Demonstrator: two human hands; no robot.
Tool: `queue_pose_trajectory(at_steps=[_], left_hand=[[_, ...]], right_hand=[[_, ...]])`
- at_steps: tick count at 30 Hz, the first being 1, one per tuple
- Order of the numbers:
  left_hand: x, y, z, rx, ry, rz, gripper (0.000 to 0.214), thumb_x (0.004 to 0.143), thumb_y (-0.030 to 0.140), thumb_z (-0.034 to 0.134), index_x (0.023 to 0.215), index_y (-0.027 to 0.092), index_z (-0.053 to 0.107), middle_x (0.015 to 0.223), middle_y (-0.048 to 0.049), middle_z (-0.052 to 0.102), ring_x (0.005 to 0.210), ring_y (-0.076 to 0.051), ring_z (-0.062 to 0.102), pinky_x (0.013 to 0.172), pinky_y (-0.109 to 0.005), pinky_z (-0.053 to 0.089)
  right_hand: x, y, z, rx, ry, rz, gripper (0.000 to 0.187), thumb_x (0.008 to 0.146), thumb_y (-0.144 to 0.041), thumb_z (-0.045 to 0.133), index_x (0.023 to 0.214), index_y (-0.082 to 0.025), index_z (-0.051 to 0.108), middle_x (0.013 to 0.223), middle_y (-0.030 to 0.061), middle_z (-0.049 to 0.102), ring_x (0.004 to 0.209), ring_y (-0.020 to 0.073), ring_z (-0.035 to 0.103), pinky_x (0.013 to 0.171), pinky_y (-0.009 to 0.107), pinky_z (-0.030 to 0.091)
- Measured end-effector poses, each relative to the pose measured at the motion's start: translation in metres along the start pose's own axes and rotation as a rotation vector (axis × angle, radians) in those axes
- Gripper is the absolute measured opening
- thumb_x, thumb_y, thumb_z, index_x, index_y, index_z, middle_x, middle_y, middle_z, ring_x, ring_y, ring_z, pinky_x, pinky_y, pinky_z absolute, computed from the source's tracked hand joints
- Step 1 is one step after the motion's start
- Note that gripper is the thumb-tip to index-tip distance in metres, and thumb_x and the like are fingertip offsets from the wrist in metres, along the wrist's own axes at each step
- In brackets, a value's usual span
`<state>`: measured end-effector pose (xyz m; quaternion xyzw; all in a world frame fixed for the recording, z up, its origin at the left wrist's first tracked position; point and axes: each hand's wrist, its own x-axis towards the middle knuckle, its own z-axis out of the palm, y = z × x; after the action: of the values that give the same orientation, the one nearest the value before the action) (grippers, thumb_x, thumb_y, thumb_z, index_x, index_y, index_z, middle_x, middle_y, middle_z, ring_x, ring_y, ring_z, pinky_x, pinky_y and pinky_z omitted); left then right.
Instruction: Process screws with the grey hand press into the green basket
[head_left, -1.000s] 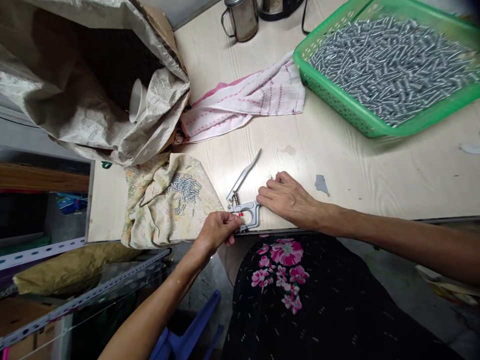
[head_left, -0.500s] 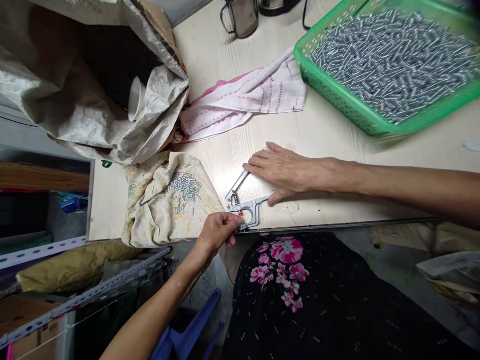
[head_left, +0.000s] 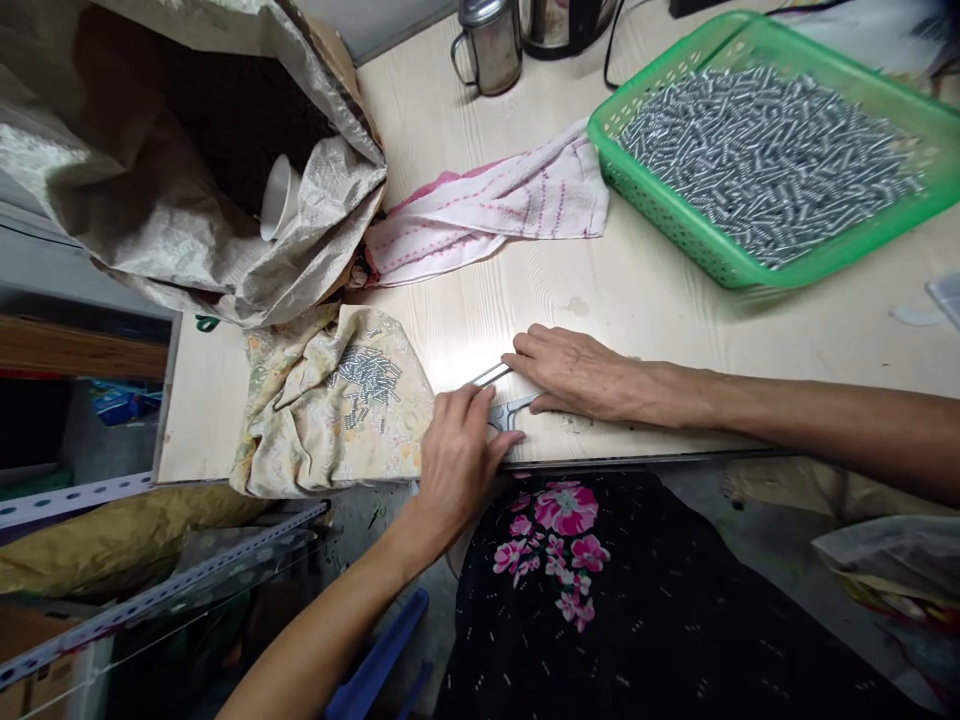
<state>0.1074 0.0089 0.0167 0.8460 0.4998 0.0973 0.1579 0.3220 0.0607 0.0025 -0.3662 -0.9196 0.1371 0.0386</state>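
Note:
Near the table's front edge lies a grey metal pair of hand pliers [head_left: 510, 410] with two long handles. My right hand [head_left: 574, 375] is closed round the handle ends, fingers on the upper one and thumb at the lower. Over the pliers' head lies my left hand [head_left: 459, 445], back upward, its fingers and thumb curled about the tool; the jaws and anything in them are hidden beneath it. Just left of that hand, small silver coil springs [head_left: 369, 380] lie in a loose pile on a floral cloth [head_left: 300, 440].
A green basket [head_left: 675, 235] full of similar springs stands at the back right. A pink-and-white towel [head_left: 495, 205] lies across the table [head_left: 442, 110]. Back left is a large open sack [head_left: 187, 240] with a white cup [head_left: 280, 197] in its mouth. Behind stands a metal mug [head_left: 491, 50].
My left hand has moved up from the jaw side and now covers the pliers' head. My right hand has come down, drawing the handles closer together. The camera view has shifted slightly.

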Motion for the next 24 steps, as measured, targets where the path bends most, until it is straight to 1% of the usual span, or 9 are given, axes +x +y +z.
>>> queue_pose_trajectory(at_steps=[3, 6, 8, 11, 14, 16, 19, 22, 24], left_hand=[[0.020, -0.002, 0.014, 0.037, -0.064, 0.199, 0.062, 0.090, 0.039, 0.062, 0.140, 0.011, 0.040, 0.142, -0.0203, 0.047, 0.129, -0.033, 0.044, 0.105, -0.051, 0.043], [0.035, -0.006, 0.018, 0.057, -0.129, 0.216, 0.063, 0.091, 0.035, 0.060, 0.143, 0.012, 0.033, 0.139, -0.0183, 0.048, 0.123, -0.032, 0.046, 0.103, -0.050, 0.044], [0.042, -0.005, 0.015, 0.081, -0.162, 0.197, 0.064, 0.090, 0.034, 0.061, 0.143, 0.012, 0.032, 0.135, -0.0175, 0.050, 0.118, -0.031, 0.047, 0.098, -0.049, 0.047], [0.049, 0.001, 0.011, 0.111, -0.214, 0.185, 0.057, 0.089, 0.031, 0.063, 0.137, 0.010, 0.040, 0.123, -0.0153, 0.055, 0.110, -0.030, 0.049, 0.090, -0.046, 0.049], [0.052, 0.005, 0.013, 0.087, -0.245, 0.168, 0.035, 0.091, 0.030, 0.060, 0.121, 0.014, 0.054, 0.109, -0.0106, 0.060, 0.102, -0.026, 0.050, 0.086, -0.042, 0.049], [0.053, 0.005, 0.015, 0.059, -0.248, 0.152, 0.020, 0.094, 0.029, 0.057, 0.108, 0.016, 0.060, 0.102, -0.0085, 0.062, 0.098, -0.024, 0.051, 0.086, -0.040, 0.048], [0.054, 0.005, 0.016, 0.051, -0.245, 0.135, 0.015, 0.095, 0.029, 0.055, 0.097, 0.016, 0.063, 0.098, -0.0075, 0.064, 0.095, -0.024, 0.052, 0.084, -0.038, 0.048], [0.050, 0.006, 0.019, 0.059, -0.205, 0.129, 0.015, 0.095, 0.027, 0.055, 0.102, 0.016, 0.063, 0.100, -0.0077, 0.065, 0.097, -0.024, 0.054, 0.083, -0.039, 0.050], [0.042, 0.009, 0.025, 0.061, -0.105, 0.114, 0.023, 0.095, 0.023, 0.054, 0.115, 0.015, 0.059, 0.114, -0.0109, 0.064, 0.107, -0.026, 0.055, 0.090, -0.043, 0.051]], right_hand=[[-0.004, 0.003, -0.001, 0.029, 0.008, -0.010, 0.043, 0.082, -0.035, 0.073, 0.113, -0.013, 0.053, 0.104, 0.0119, 0.057, 0.094, 0.0261, 0.050, 0.079, 0.037, 0.045], [-0.012, 0.006, -0.004, 0.014, -0.001, 0.023, 0.054, 0.078, -0.042, 0.077, 0.117, -0.013, 0.052, 0.109, 0.0137, 0.057, 0.098, 0.0284, 0.050, 0.082, 0.039, 0.046], [-0.016, 0.006, -0.006, -0.029, -0.006, 0.063, 0.051, 0.079, -0.043, 0.075, 0.114, -0.012, 0.054, 0.108, 0.0146, 0.058, 0.096, 0.0290, 0.050, 0.080, 0.039, 0.046], [-0.018, 0.004, -0.005, -0.045, -0.001, 0.091, 0.035, 0.086, -0.037, 0.068, 0.107, -0.012, 0.057, 0.101, 0.0138, 0.059, 0.091, 0.0272, 0.051, 0.077, 0.037, 0.044], [-0.019, 0.002, 0.004, 0.044, 0.027, 0.075, 0.013, 0.095, -0.026, 0.056, 0.097, -0.014, 0.059, 0.092, 0.0101, 0.060, 0.085, 0.0229, 0.051, 0.075, 0.034, 0.041], [-0.019, 0.002, 0.013, 0.110, 0.058, 0.056, 0.016, 0.099, -0.019, 0.046, 0.089, -0.016, 0.058, 0.085, 0.0069, 0.059, 0.080, 0.0200, 0.050, 0.072, 0.033, 0.039], [-0.021, 0.000, 0.022, 0.146, 0.104, 0.048, 0.025, 0.100, -0.015, 0.040, 0.083, -0.017, 0.057, 0.078, 0.0040, 0.057, 0.075, 0.0182, 0.048, 0.070, 0.032, 0.036], [-0.022, 0.002, 0.020, 0.125, 0.111, 0.055, 0.022, 0.100, -0.020, 0.042, 0.085, -0.015, 0.058, 0.083, 0.0057, 0.058, 0.077, 0.0185, 0.048, 0.071, 0.032, 0.037], [-0.023, 0.009, 0.013, 0.073, 0.118, 0.064, 0.019, 0.097, -0.030, 0.053, 0.096, -0.013, 0.060, 0.093, 0.0095, 0.059, 0.085, 0.0214, 0.049, 0.076, 0.034, 0.038]])
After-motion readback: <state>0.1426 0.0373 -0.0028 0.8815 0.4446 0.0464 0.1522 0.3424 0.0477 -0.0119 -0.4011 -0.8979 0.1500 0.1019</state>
